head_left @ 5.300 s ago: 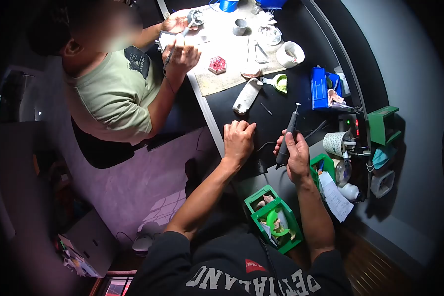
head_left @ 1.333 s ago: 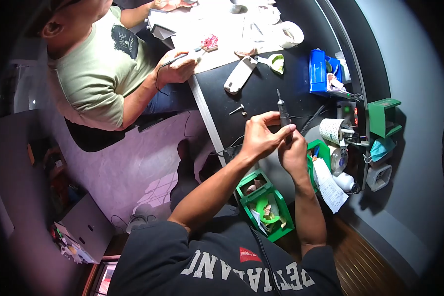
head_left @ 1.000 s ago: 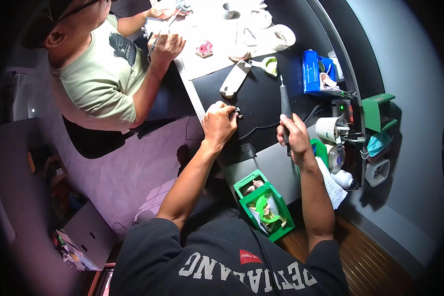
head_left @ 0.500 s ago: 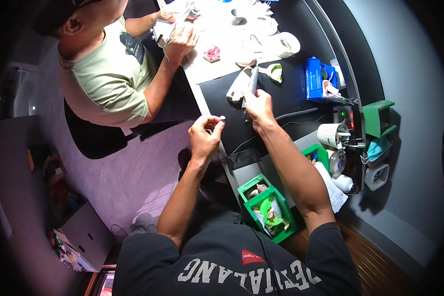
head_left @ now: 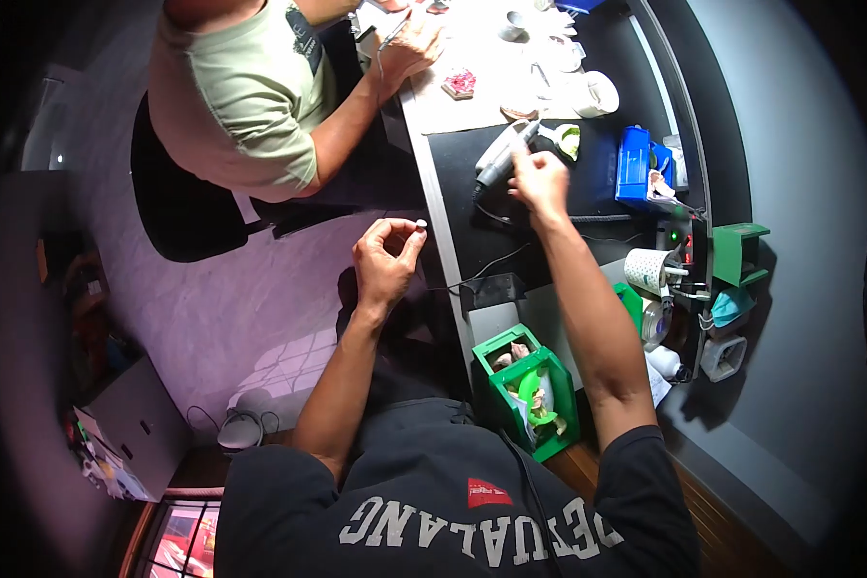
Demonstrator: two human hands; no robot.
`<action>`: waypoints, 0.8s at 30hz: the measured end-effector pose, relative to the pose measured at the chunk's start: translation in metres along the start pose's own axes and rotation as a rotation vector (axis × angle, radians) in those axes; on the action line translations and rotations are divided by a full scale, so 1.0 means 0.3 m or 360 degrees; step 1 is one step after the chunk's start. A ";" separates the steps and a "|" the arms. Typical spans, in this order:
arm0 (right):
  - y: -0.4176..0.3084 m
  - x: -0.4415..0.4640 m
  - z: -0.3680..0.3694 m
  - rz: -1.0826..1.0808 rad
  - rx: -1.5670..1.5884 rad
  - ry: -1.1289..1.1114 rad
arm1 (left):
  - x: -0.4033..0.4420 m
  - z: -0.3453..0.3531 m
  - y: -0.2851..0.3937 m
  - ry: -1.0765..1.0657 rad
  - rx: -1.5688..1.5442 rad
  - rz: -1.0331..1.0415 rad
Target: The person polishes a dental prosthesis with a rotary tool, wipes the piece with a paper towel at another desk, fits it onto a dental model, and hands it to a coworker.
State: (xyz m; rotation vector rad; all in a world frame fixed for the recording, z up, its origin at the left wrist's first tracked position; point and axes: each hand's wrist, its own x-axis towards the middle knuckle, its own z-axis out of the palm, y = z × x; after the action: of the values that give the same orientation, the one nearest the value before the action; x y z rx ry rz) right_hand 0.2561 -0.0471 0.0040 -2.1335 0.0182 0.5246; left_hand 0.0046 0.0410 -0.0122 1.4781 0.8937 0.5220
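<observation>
My left hand [head_left: 383,265], near the table's front edge, pinches a small white piece [head_left: 421,224] between thumb and fingertips. Over the black tabletop, my right hand [head_left: 543,185] is at a grey rotary handpiece [head_left: 497,170]. The handpiece slants across a whitish rest [head_left: 499,146], its cord trailing from the lower end. A fingertip overlaps the handpiece's side; motion blur hides whether the fingers grip it. Just beyond lies a tray with green material [head_left: 568,143].
A co-worker [head_left: 241,106] sits at the left, hands over the lit white work surface [head_left: 443,114]. A red-and-white model [head_left: 459,84] lies there. At the right are a blue bin [head_left: 633,166] and a patterned cup [head_left: 645,270]. Green bins [head_left: 549,443] stand near my body.
My right hand has shifted toward the handpiece's right side, and the handpiece now slants more. The left hand keeps its pinch on the white piece. The whole view has shifted.
</observation>
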 end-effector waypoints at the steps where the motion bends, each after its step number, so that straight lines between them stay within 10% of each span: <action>1: 0.028 0.013 -0.041 -0.0196 -0.0159 -0.0031 | -0.006 -0.011 -0.001 0.0013 0.0008 0.0049; 8: 0.103 -0.139 -0.201 -0.1155 -0.0954 -0.0652 | -0.056 -0.070 -0.012 0.0010 -0.0002 0.0010; 24: 0.166 -0.177 -0.170 -0.1149 -0.0968 -0.0134 | -0.090 -0.203 -0.064 0.0081 0.0037 0.0011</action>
State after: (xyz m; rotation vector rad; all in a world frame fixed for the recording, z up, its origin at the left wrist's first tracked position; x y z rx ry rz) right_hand 0.2160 -0.1261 0.0102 -2.4726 -1.0334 0.1880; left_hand -0.0628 0.0563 -0.0177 1.4949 0.9375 0.5584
